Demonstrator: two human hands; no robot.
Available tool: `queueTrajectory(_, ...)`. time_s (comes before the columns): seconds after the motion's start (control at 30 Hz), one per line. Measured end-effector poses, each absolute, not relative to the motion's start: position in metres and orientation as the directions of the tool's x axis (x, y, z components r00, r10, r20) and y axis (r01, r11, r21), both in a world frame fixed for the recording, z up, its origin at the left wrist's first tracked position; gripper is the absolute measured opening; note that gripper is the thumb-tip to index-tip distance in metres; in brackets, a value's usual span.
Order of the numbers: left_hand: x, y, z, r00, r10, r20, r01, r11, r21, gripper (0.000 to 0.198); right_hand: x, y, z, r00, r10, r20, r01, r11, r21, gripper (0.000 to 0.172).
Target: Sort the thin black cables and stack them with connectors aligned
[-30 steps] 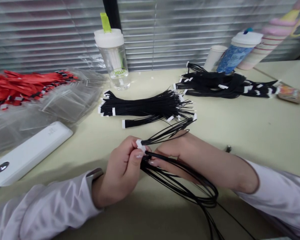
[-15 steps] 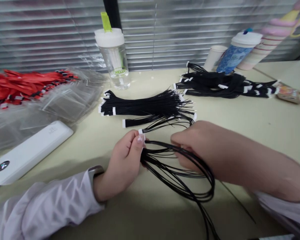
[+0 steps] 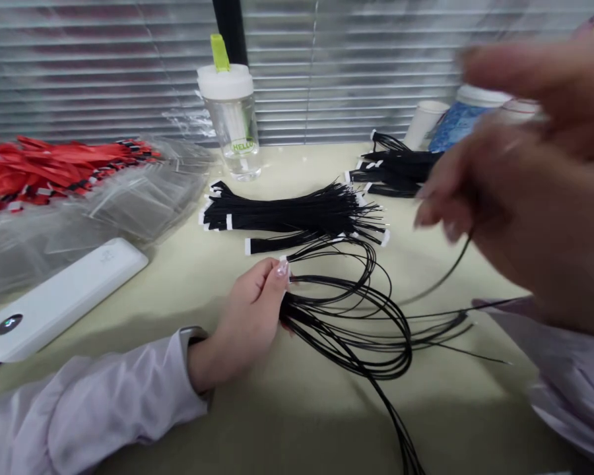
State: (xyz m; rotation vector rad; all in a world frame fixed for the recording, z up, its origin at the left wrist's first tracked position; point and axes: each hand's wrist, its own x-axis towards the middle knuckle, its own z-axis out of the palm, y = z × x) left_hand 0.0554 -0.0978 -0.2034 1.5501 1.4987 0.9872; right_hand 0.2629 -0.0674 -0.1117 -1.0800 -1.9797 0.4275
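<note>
Head view: a pale cream desk (image 3: 297, 429) is shown, backed by metal window blinds (image 3: 103, 72). Its left side is occupied by a heap of clear plastic sleeves (image 3: 138, 211), with red lanyards (image 3: 44, 168) piled on the far part of it. A white power bank (image 3: 64, 300) is laid just in front of that heap. Along the far edge, a clear water bottle (image 3: 230, 112) with a white lid is stood upright, and a blue cup (image 3: 462, 122) and a paper cup (image 3: 426, 119) are partly hidden behind the right hand.

A large bundle of black cords (image 3: 292, 214) with white end tabs is laid at mid-desk, and a second bundle (image 3: 393, 168) is placed further back to the right.

The right hand (image 3: 525, 185) is raised high at the right of the frame, blurred, with its fingers apart; whether a cord is gripped by it cannot be told. A thin cord is seen running down from beneath it. The left hand (image 3: 245, 323) is held low near the desk, closed in a narrow pinch on loose black cords (image 3: 346, 323), which are looped over the desk just in front of the large bundle. A small white tab (image 3: 283, 267) is shown at the fingertips.
</note>
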Motion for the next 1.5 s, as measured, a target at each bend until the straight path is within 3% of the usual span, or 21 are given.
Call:
queueTrajectory(0.07, 0.057, -0.098, -0.202, 0.007, 1.0, 0.001, 0.397, -0.004, 0.918, 0.034, 0.251, -0.066, -0.117, -0.383, 0.838, 0.389, 0.469, 0.539, -0.699, 0.038)
queueTrajectory(0.1, 0.057, -0.098, -0.202, 0.001, 1.0, -0.011, 0.381, 0.009, 0.925, 0.035, 0.246, -0.064, -0.121, -0.448, 0.826, 0.341, 0.491, 0.547, -0.679, 0.028)
queueTrajectory(0.17, 0.059, -0.098, -0.201, -0.013, 1.0, -0.028, 0.353, 0.031, 0.935, 0.035, 0.238, -0.062, -0.13, -0.551, 0.78, 0.296, 0.591, 0.616, -0.521, 0.011)
queueTrajectory(0.23, 0.059, -0.098, -0.2, -0.015, 0.999, -0.039, 0.345, 0.042, 0.938, 0.035, 0.233, -0.06, -0.139, -0.589, 0.757, 0.281, 0.653, 0.652, -0.386, 0.015)
queueTrajectory(0.3, 0.059, -0.098, -0.2, -0.005, 1.0, -0.021, 0.358, 0.022, 0.933, 0.035, 0.23, -0.06, -0.146, -0.615, 0.747, 0.255, 0.671, 0.665, -0.328, 0.017)
queueTrajectory(1.1, 0.056, -0.099, -0.207, 0.113, 0.986, 0.121, 0.405, -0.157, 0.901, 0.031, 0.225, -0.063, -0.153, -0.716, 0.662, 0.221, 0.635, 0.749, -0.188, 0.026)
queueTrajectory(1.33, 0.057, -0.099, -0.203, 0.121, 0.983, 0.14, 0.453, -0.18, 0.873, 0.029, 0.226, -0.066, -0.155, -0.739, 0.623, 0.257, 0.639, 0.769, -0.023, 0.018)
queueTrajectory(1.5, 0.056, -0.1, -0.204, 0.154, 0.98, 0.124, 0.476, -0.184, 0.86, 0.03, 0.228, -0.068, -0.153, -0.791, 0.583, 0.187, 0.6, 0.799, 0.042, 0.013)
